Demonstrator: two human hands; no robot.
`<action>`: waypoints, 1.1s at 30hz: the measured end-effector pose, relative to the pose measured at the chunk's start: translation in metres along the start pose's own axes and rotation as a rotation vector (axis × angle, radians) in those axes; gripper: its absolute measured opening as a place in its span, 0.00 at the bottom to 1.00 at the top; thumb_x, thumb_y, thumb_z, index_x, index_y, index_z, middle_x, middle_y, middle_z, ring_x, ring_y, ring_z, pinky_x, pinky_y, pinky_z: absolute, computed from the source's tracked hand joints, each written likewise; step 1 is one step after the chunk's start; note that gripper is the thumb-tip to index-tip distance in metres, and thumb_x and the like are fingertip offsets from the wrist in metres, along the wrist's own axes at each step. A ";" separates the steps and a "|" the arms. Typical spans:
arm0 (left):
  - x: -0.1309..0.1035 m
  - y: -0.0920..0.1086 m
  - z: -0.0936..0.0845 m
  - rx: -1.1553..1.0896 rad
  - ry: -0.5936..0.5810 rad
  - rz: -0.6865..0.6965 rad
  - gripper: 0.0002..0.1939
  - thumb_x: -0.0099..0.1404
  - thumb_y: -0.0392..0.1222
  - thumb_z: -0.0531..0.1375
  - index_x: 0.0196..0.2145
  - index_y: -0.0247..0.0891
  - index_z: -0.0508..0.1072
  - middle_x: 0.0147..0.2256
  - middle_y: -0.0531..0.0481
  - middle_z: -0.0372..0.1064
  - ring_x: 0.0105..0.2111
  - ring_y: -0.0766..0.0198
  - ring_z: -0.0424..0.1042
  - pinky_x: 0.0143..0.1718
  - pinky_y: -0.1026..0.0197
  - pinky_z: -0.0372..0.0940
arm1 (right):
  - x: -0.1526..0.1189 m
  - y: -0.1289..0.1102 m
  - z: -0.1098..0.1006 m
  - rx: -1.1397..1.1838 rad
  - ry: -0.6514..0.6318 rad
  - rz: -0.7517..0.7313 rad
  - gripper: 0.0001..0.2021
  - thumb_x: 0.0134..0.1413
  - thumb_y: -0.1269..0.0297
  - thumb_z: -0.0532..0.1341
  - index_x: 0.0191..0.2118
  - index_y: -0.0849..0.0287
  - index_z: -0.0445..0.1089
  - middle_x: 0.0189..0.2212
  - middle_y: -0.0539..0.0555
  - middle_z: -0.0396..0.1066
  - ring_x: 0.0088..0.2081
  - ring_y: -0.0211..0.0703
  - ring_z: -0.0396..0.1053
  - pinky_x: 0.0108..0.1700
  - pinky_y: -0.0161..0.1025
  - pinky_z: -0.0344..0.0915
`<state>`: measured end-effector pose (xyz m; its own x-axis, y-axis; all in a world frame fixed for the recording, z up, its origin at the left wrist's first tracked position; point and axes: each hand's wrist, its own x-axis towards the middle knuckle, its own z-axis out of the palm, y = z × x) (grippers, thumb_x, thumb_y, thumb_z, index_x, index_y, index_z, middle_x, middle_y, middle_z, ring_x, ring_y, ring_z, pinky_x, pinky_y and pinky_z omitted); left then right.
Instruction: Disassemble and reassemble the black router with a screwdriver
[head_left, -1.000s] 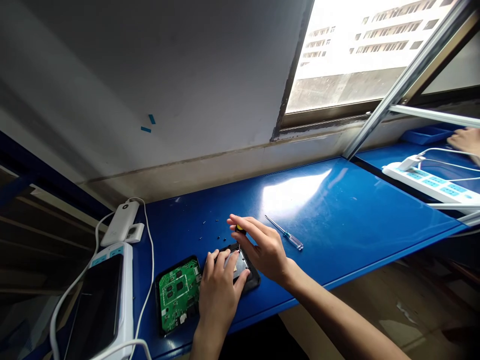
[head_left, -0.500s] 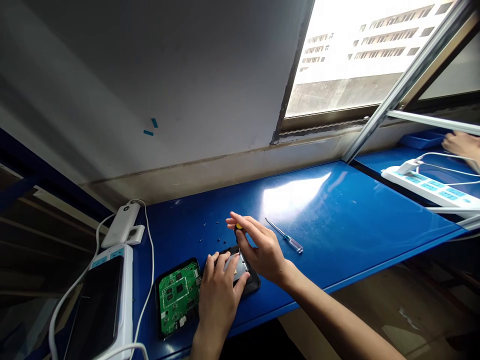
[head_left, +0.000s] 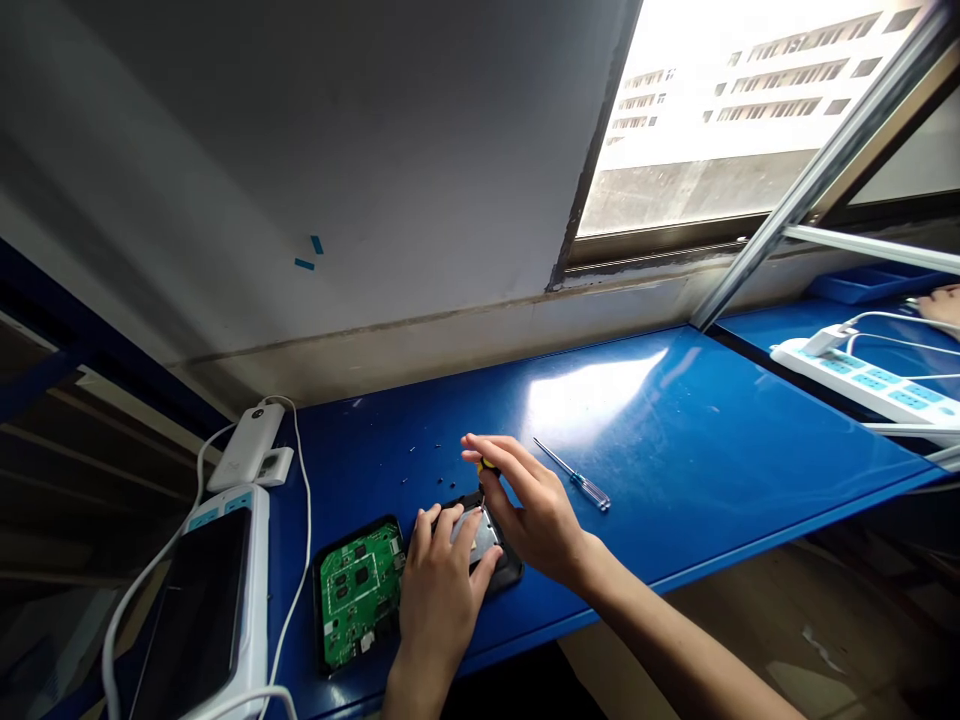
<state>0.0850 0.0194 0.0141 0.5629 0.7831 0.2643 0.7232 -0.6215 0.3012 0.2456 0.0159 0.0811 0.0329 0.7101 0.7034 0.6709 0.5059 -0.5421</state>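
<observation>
My right hand point(head_left: 529, 500) is closed on a short screwdriver with a yellow and black handle point(head_left: 489, 468), its tip down at the upper edge of a black casing point(head_left: 511, 572). The casing holds a grey metal plate point(head_left: 489, 540). My left hand point(head_left: 442, 570) lies over the casing's left part with fingers spread, pressing on it. Left of that hand sits a green circuit board point(head_left: 360, 585) in a black shell. Several tiny screws point(head_left: 441, 481) lie on the blue table behind the casing.
A clear-handled screwdriver point(head_left: 589, 490) lies to the right on the blue table point(head_left: 712, 430). At left are a white power bank point(head_left: 247, 445), a phone point(head_left: 199, 610) and cables. Far right: a power strip point(head_left: 870, 380), a blue tray point(head_left: 870, 283) and another person's hand point(head_left: 941, 305).
The view has shifted slightly. My right hand has turned a little around the screwdriver's handle, and my left hand stays on the casing. The other person's hand has moved right, away from the tray.
</observation>
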 end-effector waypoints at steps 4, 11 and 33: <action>0.000 -0.001 0.000 0.001 0.002 0.000 0.17 0.68 0.42 0.64 0.55 0.42 0.74 0.53 0.45 0.75 0.56 0.44 0.68 0.55 0.39 0.71 | 0.002 -0.003 -0.002 -0.002 -0.026 0.013 0.16 0.69 0.68 0.59 0.60 0.51 0.69 0.41 0.55 0.75 0.38 0.39 0.77 0.40 0.36 0.77; 0.000 0.000 0.001 0.020 0.019 -0.005 0.18 0.67 0.43 0.65 0.54 0.45 0.75 0.53 0.46 0.75 0.57 0.42 0.68 0.55 0.39 0.71 | 0.011 0.009 0.004 -0.098 0.135 -0.002 0.10 0.65 0.56 0.64 0.42 0.57 0.78 0.30 0.51 0.64 0.27 0.37 0.67 0.28 0.35 0.70; -0.001 0.002 0.001 0.017 0.005 -0.022 0.18 0.68 0.43 0.64 0.56 0.45 0.74 0.54 0.47 0.75 0.58 0.42 0.67 0.55 0.39 0.71 | 0.000 0.002 -0.006 -0.024 0.029 -0.018 0.23 0.70 0.75 0.53 0.65 0.51 0.62 0.48 0.59 0.74 0.45 0.42 0.77 0.45 0.40 0.77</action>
<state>0.0866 0.0177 0.0131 0.5447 0.7967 0.2618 0.7422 -0.6033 0.2918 0.2515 0.0137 0.0834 0.0421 0.6863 0.7261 0.6890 0.5064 -0.5186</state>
